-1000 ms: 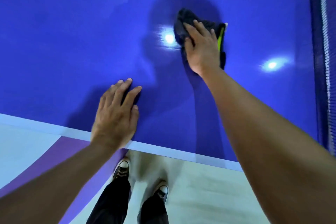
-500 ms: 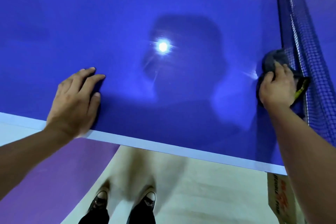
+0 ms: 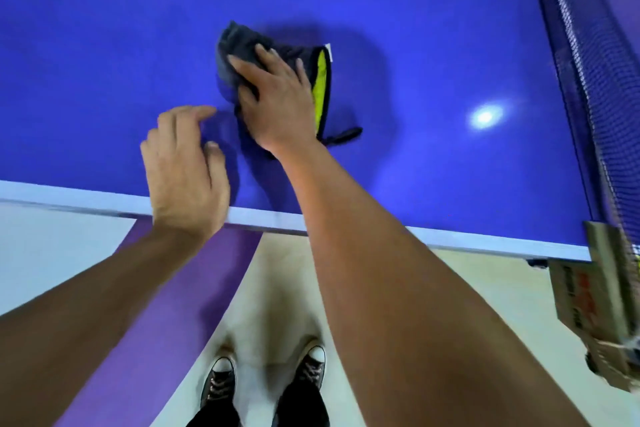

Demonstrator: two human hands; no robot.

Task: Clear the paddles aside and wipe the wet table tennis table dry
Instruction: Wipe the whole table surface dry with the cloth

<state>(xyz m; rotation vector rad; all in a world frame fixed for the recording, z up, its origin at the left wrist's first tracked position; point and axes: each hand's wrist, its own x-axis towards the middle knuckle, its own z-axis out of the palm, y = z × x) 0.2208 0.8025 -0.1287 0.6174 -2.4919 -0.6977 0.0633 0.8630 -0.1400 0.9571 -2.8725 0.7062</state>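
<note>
item: cloth [image 3: 231, 48], dark grey with a yellow-green inner face and a small white tag, bunched; lay on the blue tabletop [image 3: 415, 28], inward from its near edge and well apart from the net [image 3: 595, 45] at the right edge. holder: right hand [image 3: 277, 100], palm down on top of the cloth, fingers spread and nearly straight, pressing it to the surface rather than clutching it. second hand: left hand [image 3: 183, 163], just left of the cloth and over the white line [image 3: 69, 194] of the near edge, fingers loosely curled, nothing in it; whether its fingertips touched the surface could not be told. paddles: none in view on the part of the tabletop shown, so the clearing step was judged done here. wiping: judged under way; the surface was glossy, with a lamp glare [image 3: 485, 116] toward the net, and no drops or pools could be made out, so how much stayed wet was unclear; the far side of the net was barely shown. surroundings: a labelled net clamp [image 3: 595, 305] at the near right corner; dark shoes [image 3: 218, 381] on a pale floor with a purple band [image 3: 138, 340].
</note>
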